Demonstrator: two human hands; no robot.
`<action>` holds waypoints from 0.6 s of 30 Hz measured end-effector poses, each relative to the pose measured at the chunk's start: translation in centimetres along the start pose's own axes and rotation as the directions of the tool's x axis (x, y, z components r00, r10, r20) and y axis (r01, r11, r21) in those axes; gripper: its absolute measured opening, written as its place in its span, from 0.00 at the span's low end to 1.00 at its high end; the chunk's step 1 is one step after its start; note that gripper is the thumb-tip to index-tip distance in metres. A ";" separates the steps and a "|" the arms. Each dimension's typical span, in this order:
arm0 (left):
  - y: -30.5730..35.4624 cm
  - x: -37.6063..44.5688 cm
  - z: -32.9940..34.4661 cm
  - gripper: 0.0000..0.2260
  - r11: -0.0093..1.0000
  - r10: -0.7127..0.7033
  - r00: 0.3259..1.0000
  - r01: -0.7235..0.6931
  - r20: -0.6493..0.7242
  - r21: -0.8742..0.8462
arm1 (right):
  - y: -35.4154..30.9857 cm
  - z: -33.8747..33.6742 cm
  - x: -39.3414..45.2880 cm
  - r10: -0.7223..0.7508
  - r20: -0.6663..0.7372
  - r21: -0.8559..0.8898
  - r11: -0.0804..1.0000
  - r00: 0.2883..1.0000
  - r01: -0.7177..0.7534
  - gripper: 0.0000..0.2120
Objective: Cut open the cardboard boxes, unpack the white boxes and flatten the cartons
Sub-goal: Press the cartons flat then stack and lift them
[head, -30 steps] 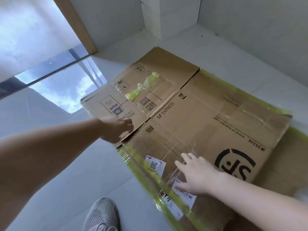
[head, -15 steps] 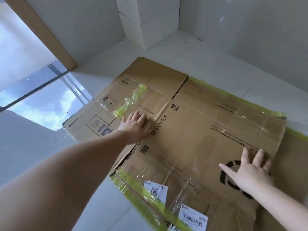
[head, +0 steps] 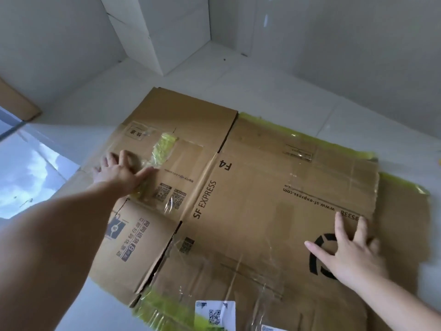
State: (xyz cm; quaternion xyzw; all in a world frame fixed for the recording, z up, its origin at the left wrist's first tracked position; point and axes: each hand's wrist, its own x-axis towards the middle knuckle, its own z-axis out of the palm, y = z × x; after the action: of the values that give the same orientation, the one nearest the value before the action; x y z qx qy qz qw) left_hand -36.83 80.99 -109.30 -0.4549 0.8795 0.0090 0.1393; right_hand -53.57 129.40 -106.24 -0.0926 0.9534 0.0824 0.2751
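A large brown SF Express carton (head: 257, 211) lies flattened on the white floor, its edges lined with yellow-green tape. My left hand (head: 121, 172) presses flat on the carton's left flap, fingers spread, beside a crumpled strip of yellow-green tape (head: 162, 146). My right hand (head: 350, 249) presses flat on the right side, over the black round logo. A white label with a QR code (head: 214, 315) sits at the near edge.
White boxes (head: 164, 32) are stacked against the wall in the far corner. A second piece of flat cardboard (head: 403, 223) shows under the carton at the right. A glossy reflecting floor strip (head: 21, 173) and a brown door frame (head: 16, 101) lie at the left.
My left hand slid further left along the flap, from near the fold to beside the tape. My right hand stayed pressed on the logo area. The view moved closer over the carton.
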 end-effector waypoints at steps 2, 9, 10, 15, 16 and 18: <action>-1.4 2.1 0.6 0.50 0.993 -0.083 0.996 0.086 0.035 -0.077 | 0.1 -0.1 0.0 0.005 0.007 0.010 1.000 1.000 -0.005 0.50; -2.2 2.2 0.4 0.44 0.989 -0.100 0.991 0.089 -0.093 -0.118 | 0.3 -0.5 0.1 0.010 -0.014 0.047 0.999 1.000 -0.009 0.52; -2.0 1.7 0.4 0.42 0.989 -0.090 0.990 0.076 -0.106 -0.124 | 0.2 -0.5 0.1 0.009 -0.021 0.048 0.999 1.000 -0.008 0.52; -2.1 1.5 0.5 0.42 0.990 -0.058 0.994 0.045 -0.090 -0.136 | 0.8 -0.5 -0.1 0.009 -0.043 0.053 0.999 0.999 -0.007 0.53; -2.1 1.2 0.4 0.42 0.991 -0.043 0.995 0.031 -0.090 -0.126 | 1.0 -0.5 -0.2 0.011 -0.050 0.055 0.998 0.999 -0.008 0.53; -2.0 0.7 0.4 0.43 0.992 -0.012 0.995 0.000 -0.100 -0.123 | 1.7 -0.2 -0.3 0.013 -0.073 0.061 0.998 0.997 -0.009 0.54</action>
State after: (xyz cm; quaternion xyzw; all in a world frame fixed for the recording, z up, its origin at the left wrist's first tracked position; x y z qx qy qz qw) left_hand -35.50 79.27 -109.59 -0.4652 0.8818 0.0398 0.0666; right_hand -53.80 131.02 -105.74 -0.0820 0.9654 0.0517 0.2422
